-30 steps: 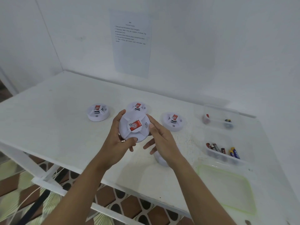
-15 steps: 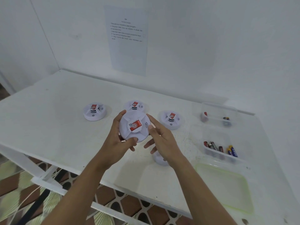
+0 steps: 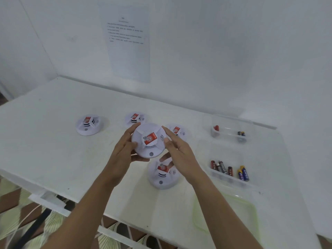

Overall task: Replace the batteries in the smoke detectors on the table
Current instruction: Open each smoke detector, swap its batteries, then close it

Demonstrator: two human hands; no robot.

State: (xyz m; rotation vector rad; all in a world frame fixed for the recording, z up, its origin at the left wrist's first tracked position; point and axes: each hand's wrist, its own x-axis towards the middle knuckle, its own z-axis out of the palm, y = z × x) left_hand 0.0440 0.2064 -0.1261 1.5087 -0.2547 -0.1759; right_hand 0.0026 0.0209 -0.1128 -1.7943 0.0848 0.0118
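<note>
I hold a round white smoke detector (image 3: 149,140) with a red label above the table, tilted toward me. My left hand (image 3: 124,153) grips its left and lower rim. My right hand (image 3: 177,150) presses against its right rim with fingers stretched. Under my right hand a second detector (image 3: 162,177) lies on the table. Three more detectors rest farther back: one at the left (image 3: 88,124), one in the middle (image 3: 135,118), one partly hidden behind my right fingers (image 3: 177,131).
A clear tray (image 3: 231,177) at the right holds several batteries. Behind it a second clear tray (image 3: 230,130) holds a red battery and a dark one. A green-rimmed lid (image 3: 224,216) lies near the front right. A printed sheet (image 3: 127,42) hangs on the wall.
The held detector has turned a little in my hands and my right hand has shifted along its rim. The detector on the table below my right hand is more exposed now.
</note>
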